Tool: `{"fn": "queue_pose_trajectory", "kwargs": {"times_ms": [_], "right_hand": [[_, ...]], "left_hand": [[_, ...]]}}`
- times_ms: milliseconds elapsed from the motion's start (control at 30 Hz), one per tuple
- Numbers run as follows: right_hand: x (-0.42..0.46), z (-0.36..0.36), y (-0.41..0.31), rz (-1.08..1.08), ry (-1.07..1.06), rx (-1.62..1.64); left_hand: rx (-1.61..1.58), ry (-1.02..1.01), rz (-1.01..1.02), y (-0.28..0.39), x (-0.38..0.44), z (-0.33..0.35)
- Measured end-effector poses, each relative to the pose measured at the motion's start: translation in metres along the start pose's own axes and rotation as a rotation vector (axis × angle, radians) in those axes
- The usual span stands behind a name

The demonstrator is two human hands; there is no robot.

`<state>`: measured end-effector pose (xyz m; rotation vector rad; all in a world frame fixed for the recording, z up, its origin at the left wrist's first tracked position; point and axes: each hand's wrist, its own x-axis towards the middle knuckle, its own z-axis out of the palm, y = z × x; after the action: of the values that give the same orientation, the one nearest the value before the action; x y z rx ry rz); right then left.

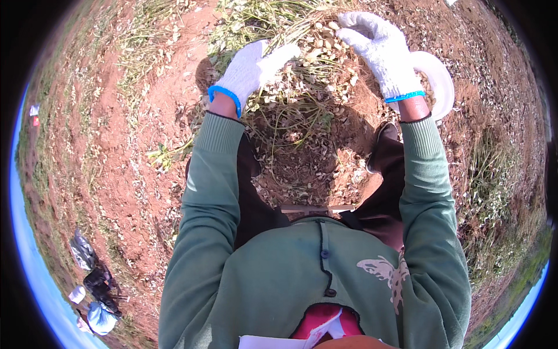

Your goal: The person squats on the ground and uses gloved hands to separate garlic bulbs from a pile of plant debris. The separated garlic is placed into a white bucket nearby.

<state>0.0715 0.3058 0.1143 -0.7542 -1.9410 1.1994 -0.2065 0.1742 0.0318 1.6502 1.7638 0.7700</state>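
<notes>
My left hand (257, 65), in a white knit glove with a blue cuff, is closed around the stems of a bunch of peanut plants (296, 32). Pale peanut pods (324, 41) cluster on the roots, between my two hands. At the upper right, my right hand (377, 50) wears a matching glove. Its thumb and fingers curve with a gap between them, and their tips are at the pods. Whether a pod is pinched there cannot be made out. Partly behind my right wrist is a white plastic bucket (445, 87) with peanuts (427, 87) inside.
Pulled plants and dry leaves (301, 118) lie between my feet. My shoe (383, 139) is near the bucket. A pale bar (318, 208) shows between my thighs. More plants (488, 174) lie at right on the reddish soil (130, 187). Another person (100, 296) is at lower left.
</notes>
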Motion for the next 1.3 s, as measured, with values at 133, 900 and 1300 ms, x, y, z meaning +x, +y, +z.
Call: {"fn": "queue_pose_trajectory", "kwargs": {"times_ms": [133, 900, 1300], "right_hand": [[-0.001, 0.028, 0.004, -0.057, 0.060, -0.425], [-0.001, 0.007, 0.033, -0.120, -0.100, -1.105], [-0.006, 0.015, 0.007, 0.434, -0.263, 0.792]], "left_hand": [[0.198, 0.111, 0.126, 0.022, -0.007, 0.005], [0.472, 0.138, -0.182, 0.076, -0.022, -0.010], [0.066, 0.251, 0.154, 0.015, -0.003, 0.002]]}}
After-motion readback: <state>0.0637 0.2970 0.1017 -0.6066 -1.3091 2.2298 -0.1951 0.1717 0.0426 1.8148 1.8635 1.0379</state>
